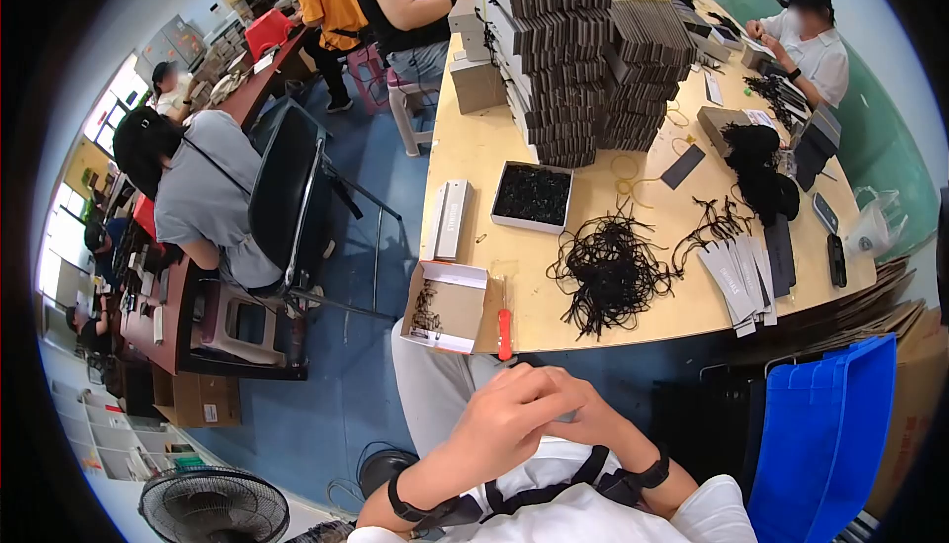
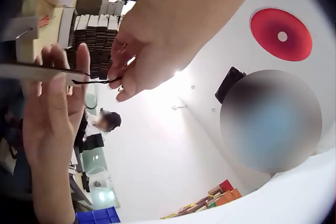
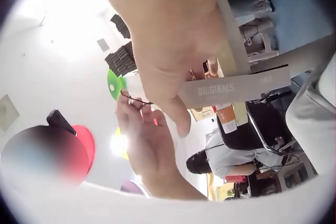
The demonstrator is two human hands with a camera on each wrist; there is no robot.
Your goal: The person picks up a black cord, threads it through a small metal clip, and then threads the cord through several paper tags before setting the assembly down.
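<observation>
Both hands are close together over the lap in the head view. My right hand point(image 1: 585, 407) holds a long grey card tag point(image 3: 220, 90) printed "ORIGINALS", its thumb laid over the card and its other fingers behind. A thin black cord point(image 2: 94, 81) runs from the end of the tag. In the left wrist view the fingertips of my left hand point(image 2: 137, 58) pinch that cord, a short way off the tag. From the head, the hands hide most of the tag and cord.
On the table lie a tangle of black cords point(image 1: 613, 271), fanned grey tags point(image 1: 736, 286), a box of black pieces point(image 1: 534, 197), an open carton point(image 1: 460, 316) and a red-handled knife point(image 1: 505, 334). Tall card stacks point(image 1: 563, 59) stand behind. A blue bin point(image 1: 820, 434) is at right. Other people sit nearby.
</observation>
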